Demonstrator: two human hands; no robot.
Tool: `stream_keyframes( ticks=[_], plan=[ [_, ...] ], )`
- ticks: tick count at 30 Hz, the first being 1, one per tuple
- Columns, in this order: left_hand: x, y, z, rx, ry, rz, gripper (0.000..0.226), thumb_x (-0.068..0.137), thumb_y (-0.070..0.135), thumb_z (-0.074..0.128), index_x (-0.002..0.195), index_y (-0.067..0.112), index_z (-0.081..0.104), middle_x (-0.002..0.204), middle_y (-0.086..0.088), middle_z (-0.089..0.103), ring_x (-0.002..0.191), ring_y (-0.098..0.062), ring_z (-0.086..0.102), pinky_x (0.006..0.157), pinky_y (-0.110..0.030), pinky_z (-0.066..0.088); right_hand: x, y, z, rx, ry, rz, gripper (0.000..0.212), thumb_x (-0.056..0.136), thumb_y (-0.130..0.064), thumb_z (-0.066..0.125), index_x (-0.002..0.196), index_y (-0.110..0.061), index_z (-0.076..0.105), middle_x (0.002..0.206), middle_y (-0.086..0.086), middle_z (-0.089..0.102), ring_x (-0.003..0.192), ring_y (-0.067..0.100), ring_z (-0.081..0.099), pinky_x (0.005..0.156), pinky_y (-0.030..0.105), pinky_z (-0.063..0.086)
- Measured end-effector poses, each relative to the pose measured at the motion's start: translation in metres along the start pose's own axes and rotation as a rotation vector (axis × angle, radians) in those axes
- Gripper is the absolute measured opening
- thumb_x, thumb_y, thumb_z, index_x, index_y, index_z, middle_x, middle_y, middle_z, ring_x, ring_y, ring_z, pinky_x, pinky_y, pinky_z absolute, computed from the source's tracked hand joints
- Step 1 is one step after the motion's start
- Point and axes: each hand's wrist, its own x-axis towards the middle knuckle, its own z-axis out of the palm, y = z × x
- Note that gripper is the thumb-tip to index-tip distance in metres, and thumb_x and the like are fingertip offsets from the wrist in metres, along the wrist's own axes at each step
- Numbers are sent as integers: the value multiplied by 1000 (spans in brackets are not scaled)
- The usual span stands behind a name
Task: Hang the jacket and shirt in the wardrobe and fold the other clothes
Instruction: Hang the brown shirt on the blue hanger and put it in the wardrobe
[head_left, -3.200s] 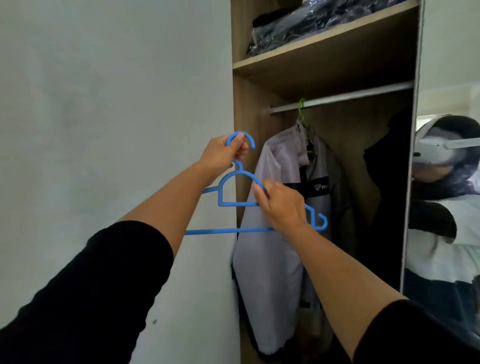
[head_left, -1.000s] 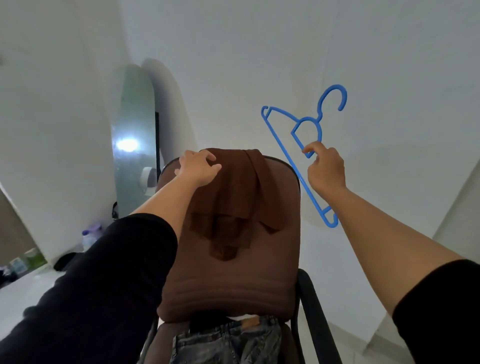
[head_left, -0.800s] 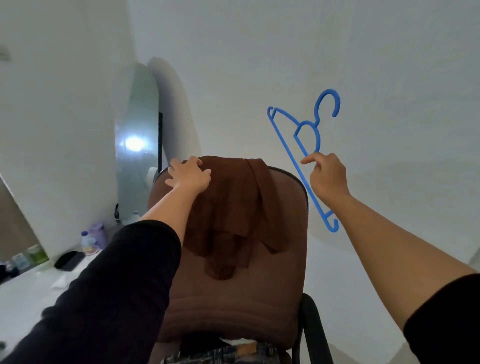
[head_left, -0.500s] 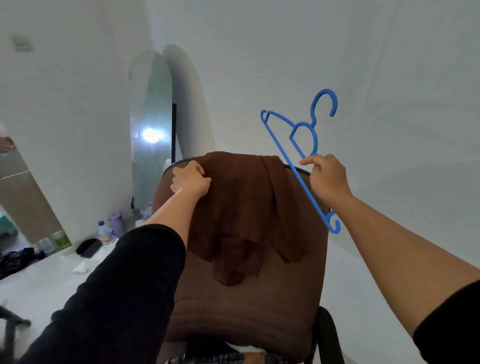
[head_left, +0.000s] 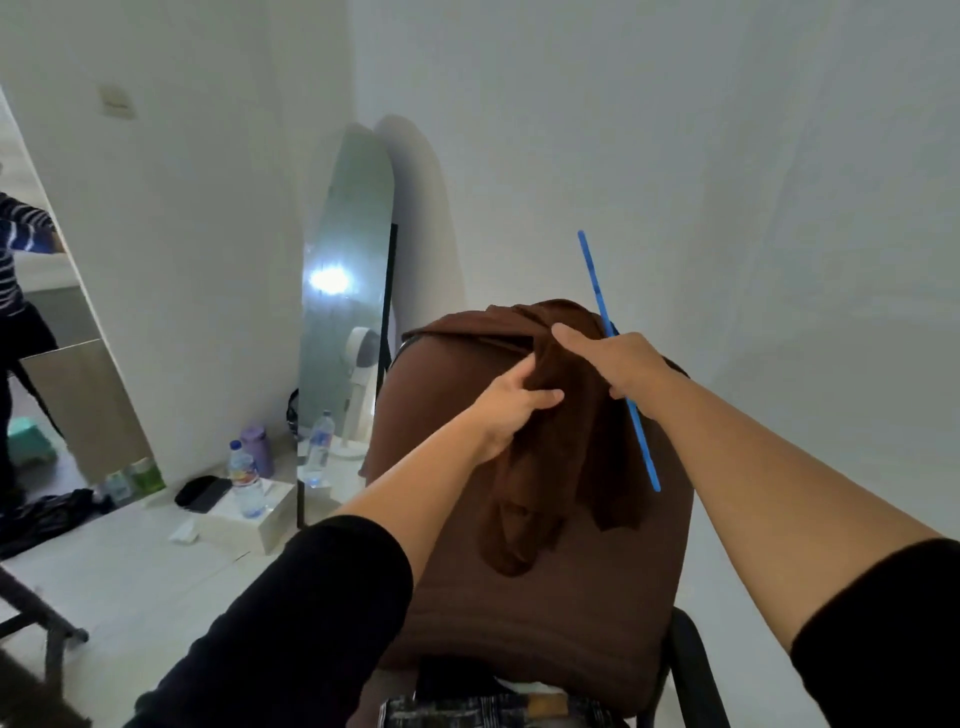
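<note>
white-walled room, brown chair (head_left: 524, 597) | left hand (head_left: 511, 408) fingers pinching brown shirt (head_left: 561, 447) draped below | right hand (head_left: 621, 364) gripping blue hanger (head_left: 641, 447), long axis steep, beside shirt

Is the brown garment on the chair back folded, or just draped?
Draped, not folded: the brown garment hangs bunched over the brown chair back, gripped by the left hand.

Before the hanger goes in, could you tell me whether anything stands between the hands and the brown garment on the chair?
Nothing visible does. The left hand already grips the brown garment draped over the chair back, and the right hand, holding the blue hanger, touches it.
</note>
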Motion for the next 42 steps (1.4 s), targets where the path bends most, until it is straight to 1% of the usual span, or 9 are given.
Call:
stream_keyframes(
  ticks=[7, 10, 12, 19, 24, 29, 37, 40, 42],
  plan=[
    [-43, 14, 0, -69, 0, -124, 28, 89, 40, 54, 106, 22, 65, 97, 2, 69, 85, -14, 65, 79, -34, 47, -38, -16, -24, -27, 6, 3, 37, 82, -16, 67, 113, 2, 62, 85, 6, 59, 75, 19, 56, 70, 30, 49],
    [-33, 15, -12, -261, 193, -178, 86, 54, 76, 71, 116, 16, 64, 107, -3, 71, 96, -23, 68, 90, -43, 51, -68, -15, -44, 2, -142, -44, 32, 83, -13, 68, 112, 0, 64, 73, 0, 54, 68, 11, 49, 61, 22, 43],
    [-14, 9, -21, -277, 335, -154, 103, 53, 67, 79, 135, 12, 48, 125, -4, 62, 108, -29, 62, 98, -46, 47, -87, -15, -58, -75, -222, -64, 30, 83, -21, 70, 108, -4, 67, 76, -2, 56, 74, 10, 51, 62, 21, 42],
    [-57, 58, 4, -217, 302, -3, 26, 87, 15, 56, 111, 7, 62, 97, -9, 67, 86, -24, 62, 70, -31, 50, -108, -11, -97, -96, -15, -20, 68, 75, -53, 70, 112, 4, 62, 58, 1, 36, 54, 12, 30, 56, 25, 32],
    [-88, 108, 24, -22, 243, 82, 11, 81, 8, 48, 76, 10, 58, 74, -7, 59, 70, -22, 56, 74, -31, 49, -116, -32, -85, -83, -92, -237, 66, 78, -31, 75, 137, -28, 47, 123, 8, 50, 98, 18, 55, 85, 28, 47],
    [-111, 154, 36, 57, 170, 194, 9, 77, 9, 46, 69, 10, 49, 51, -2, 51, 44, -14, 49, 46, -17, 42, -122, -63, -62, 3, -159, -443, 57, 78, -6, 74, 118, -37, 50, 68, -7, 46, 54, 9, 43, 55, 13, 41],
    [-109, 160, -28, 527, 461, 267, 55, 76, 9, 52, 132, 12, 48, 102, -10, 62, 83, -20, 57, 71, -26, 48, -123, -78, -49, -32, -88, -500, 8, 82, -13, 70, 89, -11, 69, 68, -5, 56, 60, 3, 50, 55, 14, 37],
    [-114, 125, -43, 855, 155, -15, 111, 58, 28, 79, 148, 32, 14, 128, 0, 53, 109, -21, 56, 89, -36, 51, -122, -81, -44, -100, -79, -522, 16, 81, 0, 63, 95, -6, 69, 77, 2, 61, 65, 7, 51, 57, 14, 38],
    [-119, 105, -22, 895, -30, -146, 91, 62, 36, 82, 139, 29, 35, 127, 2, 56, 109, -19, 58, 91, -38, 51, -123, -84, -39, -122, -98, -532, 20, 81, 4, 60, 98, -1, 70, 81, 6, 62, 65, 7, 52, 58, 14, 39]
  ],
)
